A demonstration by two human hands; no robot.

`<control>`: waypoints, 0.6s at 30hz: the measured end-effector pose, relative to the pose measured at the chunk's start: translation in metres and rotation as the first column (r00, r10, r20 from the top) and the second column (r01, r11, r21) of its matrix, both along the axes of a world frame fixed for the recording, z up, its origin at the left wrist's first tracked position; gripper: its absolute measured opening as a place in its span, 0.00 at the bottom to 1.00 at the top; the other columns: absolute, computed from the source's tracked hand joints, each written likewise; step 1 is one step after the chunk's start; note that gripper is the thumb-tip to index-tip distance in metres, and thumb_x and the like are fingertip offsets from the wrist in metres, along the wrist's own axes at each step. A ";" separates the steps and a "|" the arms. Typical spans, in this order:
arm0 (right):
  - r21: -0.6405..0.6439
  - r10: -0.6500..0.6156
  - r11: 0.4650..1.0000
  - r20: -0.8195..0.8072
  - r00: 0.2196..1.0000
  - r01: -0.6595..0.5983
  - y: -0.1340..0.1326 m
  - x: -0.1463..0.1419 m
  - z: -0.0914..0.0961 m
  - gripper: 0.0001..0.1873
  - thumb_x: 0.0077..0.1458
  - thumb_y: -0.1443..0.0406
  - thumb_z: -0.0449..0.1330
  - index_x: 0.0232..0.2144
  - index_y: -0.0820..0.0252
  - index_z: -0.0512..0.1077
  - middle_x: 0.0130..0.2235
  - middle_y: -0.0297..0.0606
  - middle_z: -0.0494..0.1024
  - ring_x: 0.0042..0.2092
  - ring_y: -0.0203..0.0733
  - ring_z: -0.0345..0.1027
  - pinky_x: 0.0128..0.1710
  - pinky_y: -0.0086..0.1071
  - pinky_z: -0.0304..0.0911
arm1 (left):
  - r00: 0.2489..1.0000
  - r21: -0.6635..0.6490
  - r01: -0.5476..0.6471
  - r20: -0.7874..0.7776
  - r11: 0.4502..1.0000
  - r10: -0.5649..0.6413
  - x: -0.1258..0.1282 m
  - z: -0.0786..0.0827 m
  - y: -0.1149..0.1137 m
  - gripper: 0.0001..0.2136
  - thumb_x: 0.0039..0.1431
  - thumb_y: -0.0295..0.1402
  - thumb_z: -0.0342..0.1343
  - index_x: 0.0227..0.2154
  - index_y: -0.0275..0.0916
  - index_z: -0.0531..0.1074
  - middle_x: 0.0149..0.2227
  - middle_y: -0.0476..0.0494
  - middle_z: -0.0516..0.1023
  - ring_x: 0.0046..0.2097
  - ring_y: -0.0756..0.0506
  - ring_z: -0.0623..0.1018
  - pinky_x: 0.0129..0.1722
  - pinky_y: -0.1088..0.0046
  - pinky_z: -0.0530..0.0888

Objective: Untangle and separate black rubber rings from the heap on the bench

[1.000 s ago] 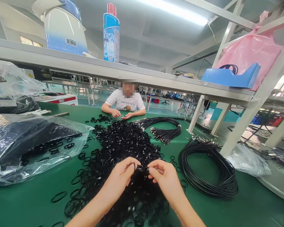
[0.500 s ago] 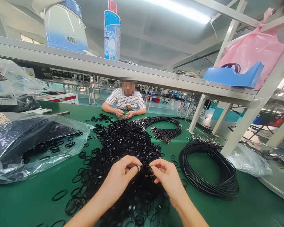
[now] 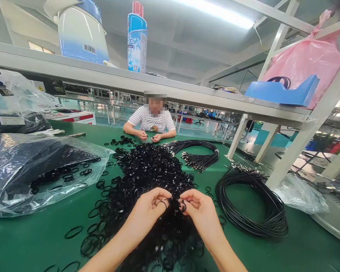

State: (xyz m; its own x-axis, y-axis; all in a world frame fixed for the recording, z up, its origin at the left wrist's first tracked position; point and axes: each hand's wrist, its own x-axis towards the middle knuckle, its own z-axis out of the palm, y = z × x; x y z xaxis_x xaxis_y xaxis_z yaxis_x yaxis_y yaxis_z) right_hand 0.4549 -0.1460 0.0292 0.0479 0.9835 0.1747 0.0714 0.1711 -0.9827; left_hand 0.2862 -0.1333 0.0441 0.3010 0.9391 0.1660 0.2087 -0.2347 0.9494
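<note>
Above a big heap of black rings (image 3: pixel 147 166), my two hands face each other a short gap apart. My left hand (image 3: pixel 153 206) pinches a thin black ring (image 3: pixel 163 203) between thumb and fingertips. In my right hand (image 3: pixel 200 206), thumb and forefinger are closed on another black ring (image 3: pixel 183 206). Whether the rings are rubber or plastic I cannot tell. Single rings lie scattered on the green tabletop (image 3: pixel 31 241) left of the heap.
A clear plastic bag (image 3: pixel 102 166) with more rings lies left. To the right are coiled black cables (image 3: pixel 252 226) and a smaller cable bundle (image 3: pixel 201 143). Overhead runs a shelf (image 3: pixel 181 88) bearing a spray can (image 3: pixel 137 41). A co-worker (image 3: pixel 155 122) sits opposite, handling small black pieces.
The black rings on my thumbs show more plainly as my hands have turned slightly. The view has shifted a little. The co-worker's hands have moved apart.
</note>
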 end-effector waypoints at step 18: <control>0.105 -0.167 0.985 0.431 0.887 0.134 0.005 0.023 -0.002 0.08 0.52 0.65 0.56 0.31 0.55 0.75 0.33 0.35 0.79 0.36 0.44 0.73 0.38 0.34 0.64 | 0.990 0.068 -0.014 -0.137 0.998 0.023 -0.007 0.002 0.004 0.11 0.54 0.30 0.50 0.36 0.42 0.77 0.36 0.49 0.80 0.36 0.46 0.75 0.37 0.73 0.69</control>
